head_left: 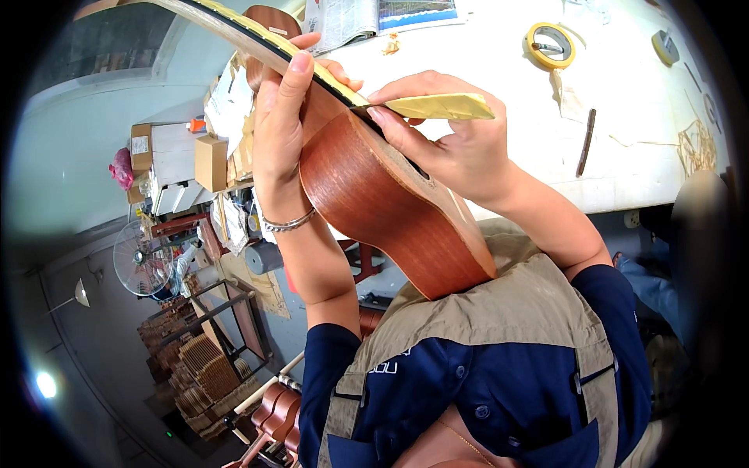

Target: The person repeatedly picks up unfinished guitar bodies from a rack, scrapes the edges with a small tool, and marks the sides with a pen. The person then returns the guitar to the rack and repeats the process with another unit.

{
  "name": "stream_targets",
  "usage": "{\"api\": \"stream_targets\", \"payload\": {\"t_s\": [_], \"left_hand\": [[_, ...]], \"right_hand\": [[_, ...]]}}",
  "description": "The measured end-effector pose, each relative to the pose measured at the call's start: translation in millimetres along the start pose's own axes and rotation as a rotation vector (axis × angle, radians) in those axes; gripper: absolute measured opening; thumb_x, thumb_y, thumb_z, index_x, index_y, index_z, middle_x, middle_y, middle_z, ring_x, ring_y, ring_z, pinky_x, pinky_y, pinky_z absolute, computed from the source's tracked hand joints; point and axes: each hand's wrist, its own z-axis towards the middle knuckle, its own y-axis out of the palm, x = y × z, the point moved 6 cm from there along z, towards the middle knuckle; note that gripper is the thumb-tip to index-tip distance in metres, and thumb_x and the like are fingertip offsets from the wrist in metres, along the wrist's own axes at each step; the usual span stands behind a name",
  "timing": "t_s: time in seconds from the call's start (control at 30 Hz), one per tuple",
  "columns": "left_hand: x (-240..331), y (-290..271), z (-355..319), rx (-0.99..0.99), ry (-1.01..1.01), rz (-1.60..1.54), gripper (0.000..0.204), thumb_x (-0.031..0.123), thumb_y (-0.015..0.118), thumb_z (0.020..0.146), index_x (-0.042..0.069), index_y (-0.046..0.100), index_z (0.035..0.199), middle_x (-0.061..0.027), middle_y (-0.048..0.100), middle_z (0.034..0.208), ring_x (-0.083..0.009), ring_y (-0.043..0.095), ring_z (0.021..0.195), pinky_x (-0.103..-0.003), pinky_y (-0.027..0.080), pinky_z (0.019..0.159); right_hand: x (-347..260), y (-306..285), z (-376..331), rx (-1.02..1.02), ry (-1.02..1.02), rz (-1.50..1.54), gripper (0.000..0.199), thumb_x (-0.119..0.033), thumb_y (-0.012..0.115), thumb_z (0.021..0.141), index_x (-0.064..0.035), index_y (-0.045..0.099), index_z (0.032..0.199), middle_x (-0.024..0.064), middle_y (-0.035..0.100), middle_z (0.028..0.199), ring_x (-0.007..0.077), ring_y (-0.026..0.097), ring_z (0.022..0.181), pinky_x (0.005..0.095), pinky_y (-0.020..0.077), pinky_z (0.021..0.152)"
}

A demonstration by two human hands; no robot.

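At nine o'clock, a round fan (143, 257) stands in the background. At eleven, the fingers of my left hand (279, 121) wrap the neck (243, 37) of a reddish-brown, guitar-shaped instrument (382, 195); its body fills the centre, lower end against my apron (538, 304). At one, my right hand's (456, 144) fingers pinch a yellow strip (445, 107). Farther out, a tape roll (570, 58) lies on the table (495, 51); at two, a dark stick (587, 143).

1 round fan (140, 256) stands near 1 pink bag (122, 168).
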Motion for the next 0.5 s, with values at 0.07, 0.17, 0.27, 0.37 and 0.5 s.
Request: {"api": "stream_targets", "payload": {"t_s": [0.07,0.17,0.27,0.37,0.5], "left_hand": [[-1.3,-0.7,1.1,-0.005,-0.002,0.001,0.040,0.026,0.048,0.092,0.001,0.038,0.121,-0.0104,0.059,0.084,-0.0199,0.062,0.083,-0.032,0.051,0.075],[-2.2,-1.8,1.2,0.002,-0.007,0.025,0.040,0.027,0.048,0.092,0.001,0.038,0.121,-0.0103,0.059,0.083,-0.0198,0.062,0.082,-0.031,0.051,0.075],[-3.9,-4.5,1.5,0.007,-0.012,0.034,0.040,0.027,0.048,0.092,0.001,0.038,0.121,-0.0102,0.059,0.083,-0.0196,0.062,0.082,-0.031,0.051,0.074],[-4.6,-3.7,2.2,0.004,-0.010,0.024,0.040,0.027,0.048,0.092,0.002,0.038,0.121,-0.0102,0.059,0.083,-0.0194,0.062,0.082,-0.031,0.051,0.074],[-5.0,-3.3,2.1,0.009,-0.010,0.022,0.040,0.027,0.048,0.092,0.002,0.038,0.121,-0.0101,0.059,0.083,-0.0194,0.062,0.082,-0.031,0.051,0.074]], "right_hand": [[-0.7,-0.2,0.7,0.004,-0.018,-0.027,0.015,-0.002,0.069,0.067,-0.0043,0.062,0.079,0.0063,0.063,0.075,0.0201,0.060,0.060,0.0268,0.0480,0.054],[-2.7,0.6,1.4,-0.013,-0.038,-0.062,0.014,-0.002,0.069,0.067,-0.0046,0.061,0.078,0.0058,0.063,0.074,0.0208,0.059,0.059,0.0284,0.0472,0.053],[-1.5,0.8,1.1,-0.075,-0.003,-0.106,0.013,-0.002,0.068,0.067,-0.0046,0.060,0.077,0.0051,0.062,0.074,0.0207,0.058,0.058,0.0289,0.0464,0.052],[0.7,-0.7,0.7,-0.031,0.009,-0.064,0.013,-0.002,0.068,0.067,-0.0046,0.060,0.077,0.0045,0.062,0.073,0.0207,0.058,0.058,0.0287,0.0465,0.053],[-0.2,0.4,2.5,-0.004,-0.008,-0.061,0.013,-0.003,0.068,0.067,-0.0049,0.061,0.077,0.0044,0.062,0.073,0.0207,0.058,0.058,0.0287,0.0464,0.053]]}}
